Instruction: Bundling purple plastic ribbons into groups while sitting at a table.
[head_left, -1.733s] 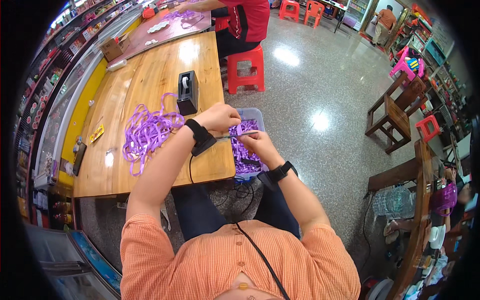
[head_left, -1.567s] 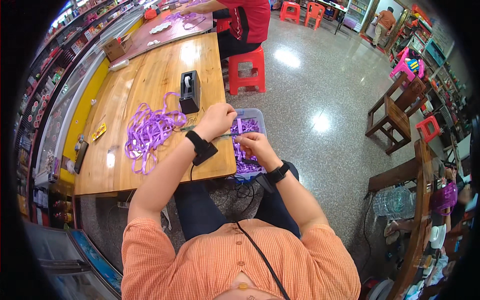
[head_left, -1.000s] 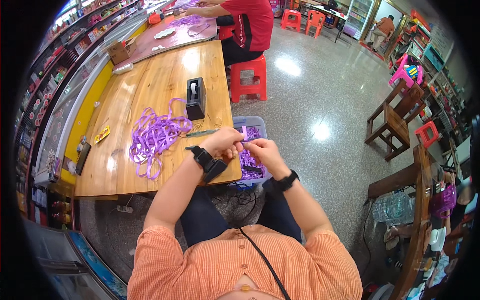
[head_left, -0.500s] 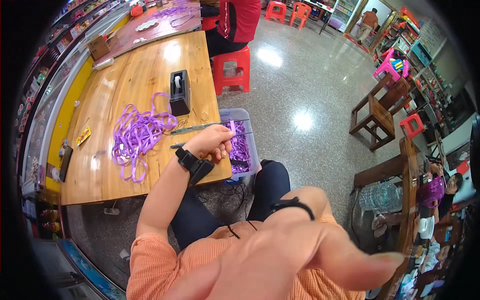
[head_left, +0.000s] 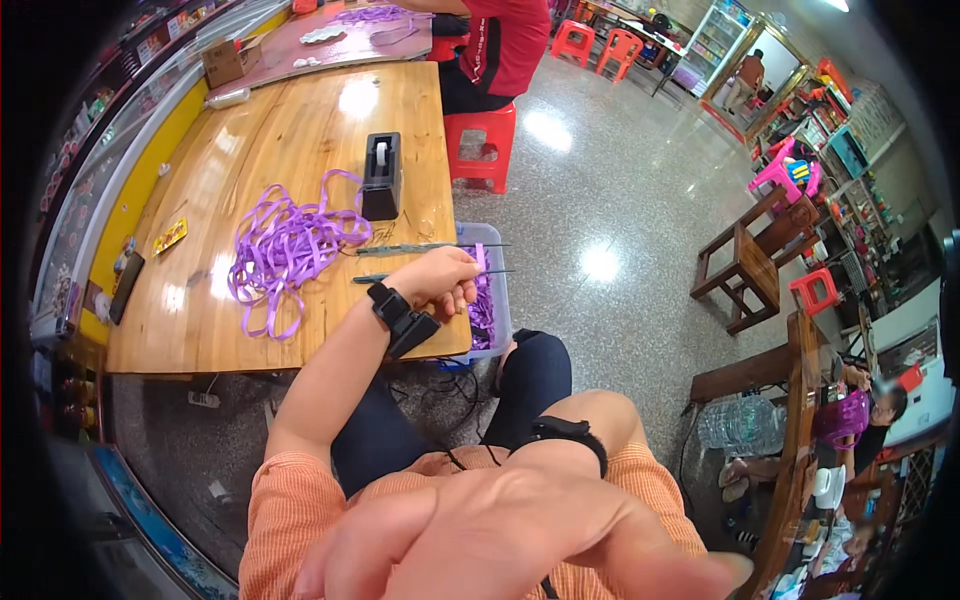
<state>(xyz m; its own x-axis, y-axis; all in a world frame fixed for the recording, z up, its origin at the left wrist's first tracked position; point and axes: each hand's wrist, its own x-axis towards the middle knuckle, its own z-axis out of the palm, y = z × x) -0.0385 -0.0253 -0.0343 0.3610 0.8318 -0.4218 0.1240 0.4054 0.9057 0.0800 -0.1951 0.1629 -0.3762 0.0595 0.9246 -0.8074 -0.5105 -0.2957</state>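
Note:
At the table's right edge, my left hand (head_left: 440,280) is closed with thumb and finger pinched on a purple ribbon (head_left: 481,257). Two thin dark rods (head_left: 400,249) lie by that hand and jut past the edge, over a clear plastic bin (head_left: 502,325) of cut purple ribbon pieces (head_left: 483,312). A loose tangle of purple ribbon (head_left: 285,245) spreads on the wooden table (head_left: 190,320), left of the hand. Close up at the bottom, my right hand (head_left: 490,535) holds nothing visible; its thumb stretches out rightward, and some fingertips are cut off or blurred.
A black tape dispenser (head_left: 381,185) stands beyond my left hand. A person in red (head_left: 505,50) sits on a red stool (head_left: 480,145) at the adjoining table. To the right are a wooden chair (head_left: 750,270) and a large clear bottle (head_left: 740,425).
The view has shifted, so the table sits a little differently. My right hand has moved slightly down and left in the picture. My left hand keeps its pinch at the table edge.

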